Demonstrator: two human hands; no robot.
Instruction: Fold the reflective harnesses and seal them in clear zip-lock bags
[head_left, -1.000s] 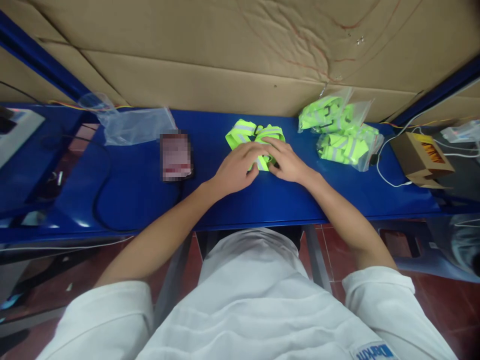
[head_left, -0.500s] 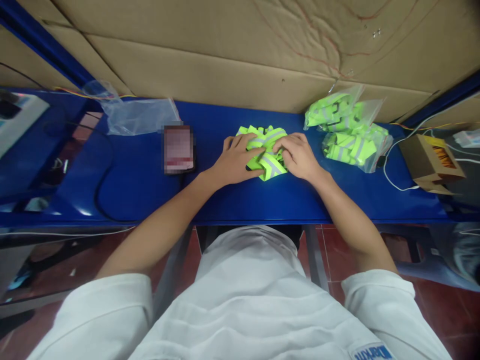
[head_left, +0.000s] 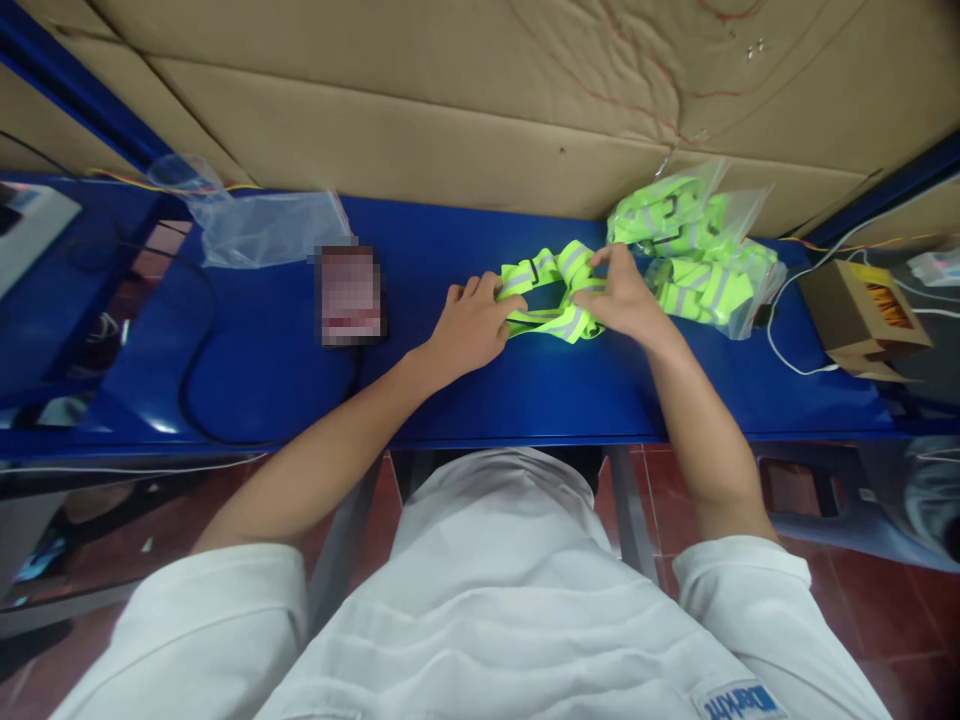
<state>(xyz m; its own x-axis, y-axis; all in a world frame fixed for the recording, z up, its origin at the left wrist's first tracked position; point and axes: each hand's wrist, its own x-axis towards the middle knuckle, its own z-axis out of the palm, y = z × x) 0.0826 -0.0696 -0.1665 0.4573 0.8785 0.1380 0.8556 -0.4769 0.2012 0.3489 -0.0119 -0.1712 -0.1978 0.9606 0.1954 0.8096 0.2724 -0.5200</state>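
Note:
A bundle of neon yellow-green reflective straps [head_left: 576,262] with grey stripes and a black buckle lies on the blue table, between my hands. The straps form a loose loop, and blue tabletop shows through its middle. My left hand [head_left: 474,318] is closed on the left end of the loop, thumb over the strap. On the right, my right hand [head_left: 624,296] grips the gathered part between thumb and fingers. Just beyond that hand lie clear bags [head_left: 709,290] packed with similar straps.
An empty clear plastic bag [head_left: 270,230] lies at the back left. Beside it is a blurred-out rectangular object [head_left: 351,297]. An open cardboard box [head_left: 847,315] and a white cable [head_left: 780,345] are at the right. Cardboard panelling [head_left: 420,120] stands behind the blue table [head_left: 465,410].
My hands have moved apart, my right hand going rightward. The bunched straps have spread into a loop with an opening in the middle.

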